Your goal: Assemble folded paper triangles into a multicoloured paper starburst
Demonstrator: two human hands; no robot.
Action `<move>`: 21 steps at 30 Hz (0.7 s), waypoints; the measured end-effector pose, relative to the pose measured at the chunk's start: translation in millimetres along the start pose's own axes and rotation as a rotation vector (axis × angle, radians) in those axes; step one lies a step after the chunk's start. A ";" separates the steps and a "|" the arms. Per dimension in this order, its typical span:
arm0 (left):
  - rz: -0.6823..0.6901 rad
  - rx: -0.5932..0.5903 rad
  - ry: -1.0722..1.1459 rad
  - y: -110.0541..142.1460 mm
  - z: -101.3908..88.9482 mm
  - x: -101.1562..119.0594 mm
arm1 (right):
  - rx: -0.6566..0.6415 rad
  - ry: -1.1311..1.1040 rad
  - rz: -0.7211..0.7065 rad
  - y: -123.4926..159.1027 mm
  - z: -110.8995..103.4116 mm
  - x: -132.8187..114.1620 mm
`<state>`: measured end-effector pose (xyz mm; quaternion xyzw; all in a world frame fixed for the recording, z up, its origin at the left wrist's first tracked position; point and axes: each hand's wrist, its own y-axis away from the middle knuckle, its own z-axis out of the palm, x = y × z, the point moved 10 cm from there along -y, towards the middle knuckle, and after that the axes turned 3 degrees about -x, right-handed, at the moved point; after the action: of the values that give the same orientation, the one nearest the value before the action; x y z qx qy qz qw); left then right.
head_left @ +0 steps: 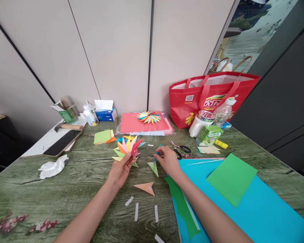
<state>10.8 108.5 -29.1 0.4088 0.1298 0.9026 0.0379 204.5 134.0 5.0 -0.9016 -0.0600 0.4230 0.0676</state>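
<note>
White paper strips point(156, 213) up front, a many-coloured origami star point(128, 144) in the left hand point(122, 168)

The strips lie scattered on the green wood-patterned bench point(40, 199), between five and six o'clock from the star. The left hand is clamped on the star, thumb across its lower centre, with pink, yellow, orange and green points fanning outward.

At about three o'clock from the star, the right hand point(168, 161) has its thumb and fingertips pinched on a small blue paper piece point(157, 153), mostly hidden. Just below those fingertips is a pale green folded dart point(153, 168); whether they touch it, I cannot tell. A peach folded dart point(145, 188) lies at five o'clock from the star.

Farther toward three o'clock, beyond the right hand, black-handled scissors point(178, 148) rest on the bench. At four o'clock a large blue sheet point(265, 212) spreads out, bearing a green paper square point(233, 179).

At one o'clock a paper pinwheel ring point(142, 118) sits on a pack of red paper point(129, 125). The red shopping bag point(178, 109) stands at two o'clock, the blue tissue box point(107, 115) at eleven, a hammer point(72, 127) at ten and a smartphone point(62, 143) at nine.
</note>
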 end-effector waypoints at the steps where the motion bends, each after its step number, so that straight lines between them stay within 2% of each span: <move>1: 0.001 -0.010 -0.006 0.3 1.0 -0.3 | 0.002 -0.219 -0.013 0.2 1.4 -1.7; 4: -0.010 -0.036 -0.033 1.6 3.3 -3.1 | -0.021 -0.854 0.057 4.4 15.2 -3.7; 7: -0.019 -0.040 -0.044 4.0 4.3 -6.7 | -0.032 -1.136 0.162 12.8 31.2 -7.9; 12: -0.015 -0.043 -0.030 10.0 10.0 -11.4 | -0.034 -1.158 0.163 21.1 35.8 -17.0; 16: 0.032 -0.043 -0.036 12.7 13.5 -10.0 | -0.050 -1.207 0.234 25.1 40.9 -13.6; 21: 0.101 0.035 -0.073 14.3 6.9 -5.6 | -0.025 -1.244 0.268 27.7 44.5 -12.1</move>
<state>20.2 95.2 -25.0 0.4479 0.1233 0.8855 -0.0098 163.9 107.9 -18.7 -0.4877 0.0206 0.8717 -0.0440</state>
